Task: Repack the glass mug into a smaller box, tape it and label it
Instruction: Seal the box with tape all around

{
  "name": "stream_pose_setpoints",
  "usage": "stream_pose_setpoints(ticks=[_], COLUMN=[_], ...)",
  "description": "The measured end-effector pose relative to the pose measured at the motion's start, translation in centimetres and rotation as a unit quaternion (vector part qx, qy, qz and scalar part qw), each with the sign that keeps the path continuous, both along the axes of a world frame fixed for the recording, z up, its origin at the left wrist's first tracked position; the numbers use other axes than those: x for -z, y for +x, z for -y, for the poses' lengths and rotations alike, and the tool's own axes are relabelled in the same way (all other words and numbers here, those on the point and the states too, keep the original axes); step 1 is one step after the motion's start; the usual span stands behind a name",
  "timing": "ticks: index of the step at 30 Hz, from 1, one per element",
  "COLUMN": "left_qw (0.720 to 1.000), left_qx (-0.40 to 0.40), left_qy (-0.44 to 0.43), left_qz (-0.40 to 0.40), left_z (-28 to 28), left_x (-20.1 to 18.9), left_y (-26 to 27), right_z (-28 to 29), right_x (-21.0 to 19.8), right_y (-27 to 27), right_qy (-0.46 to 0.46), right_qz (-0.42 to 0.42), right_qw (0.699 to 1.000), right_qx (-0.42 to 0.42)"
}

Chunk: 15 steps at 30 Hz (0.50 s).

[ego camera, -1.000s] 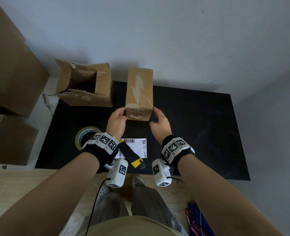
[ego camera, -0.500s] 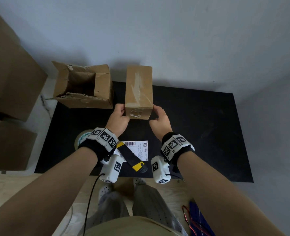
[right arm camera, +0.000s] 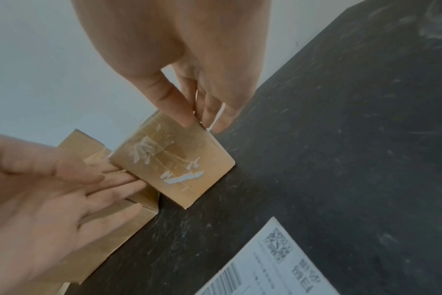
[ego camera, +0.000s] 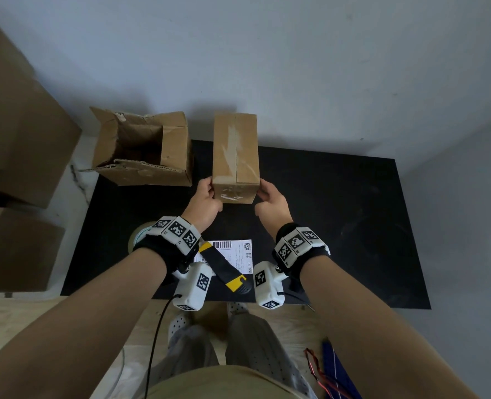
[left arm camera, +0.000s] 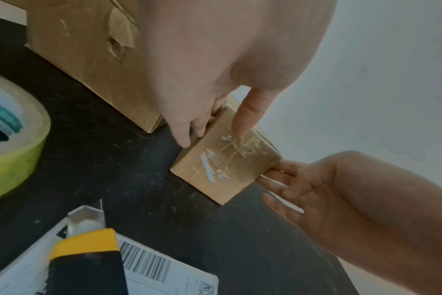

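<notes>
The small sealed cardboard box (ego camera: 235, 156) lies lengthwise on the black mat (ego camera: 339, 211), with clear tape along its top seam and over its near end (left arm camera: 225, 165) (right arm camera: 174, 165). My left hand (ego camera: 204, 200) grips its near left corner, thumb on the upper edge and fingers (left arm camera: 187, 137) down the left side. My right hand (ego camera: 270, 200) mirrors this on the near right corner, thumb (right arm camera: 174, 107) on the edge and fingers along the right side. The white shipping label (ego camera: 238, 251) lies on the mat just behind my wrists. No mug is in sight.
A larger open, torn box (ego camera: 143, 151) stands close to the left of the small one. A black and yellow utility knife (ego camera: 224, 266) lies across the label, blade out (left arm camera: 86, 215). A tape roll (left arm camera: 13, 149) sits at the mat's left. Big cartons (ego camera: 17, 145) are stacked at the far left.
Both hands have closed in on the near end of the small box and now touch its corners. The box itself has hardly shifted.
</notes>
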<state>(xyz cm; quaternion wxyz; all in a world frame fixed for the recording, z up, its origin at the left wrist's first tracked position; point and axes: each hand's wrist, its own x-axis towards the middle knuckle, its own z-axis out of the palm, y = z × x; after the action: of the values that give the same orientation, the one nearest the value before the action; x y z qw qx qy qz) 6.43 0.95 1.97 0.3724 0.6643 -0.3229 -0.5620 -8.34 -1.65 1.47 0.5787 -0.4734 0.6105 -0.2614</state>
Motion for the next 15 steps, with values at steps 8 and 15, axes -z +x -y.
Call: stream_pose_setpoints(ticks=[8,15], left_qw=[0.999,0.997], left_qx=[0.016,0.054], left_qy=[-0.011,-0.040], left_qz=[0.039,0.025], left_z=[-0.8,-0.7], left_x=[0.3,0.3], left_y=[0.8,0.8], right_z=[0.4,-0.5], right_x=[-0.1,0.5], right_y=[-1.7,-1.4], right_qy=[-0.034,-0.046], right_qz=[-0.081,-0.118], right_qw=[0.995,0.989], right_qx=[-0.038,-0.072])
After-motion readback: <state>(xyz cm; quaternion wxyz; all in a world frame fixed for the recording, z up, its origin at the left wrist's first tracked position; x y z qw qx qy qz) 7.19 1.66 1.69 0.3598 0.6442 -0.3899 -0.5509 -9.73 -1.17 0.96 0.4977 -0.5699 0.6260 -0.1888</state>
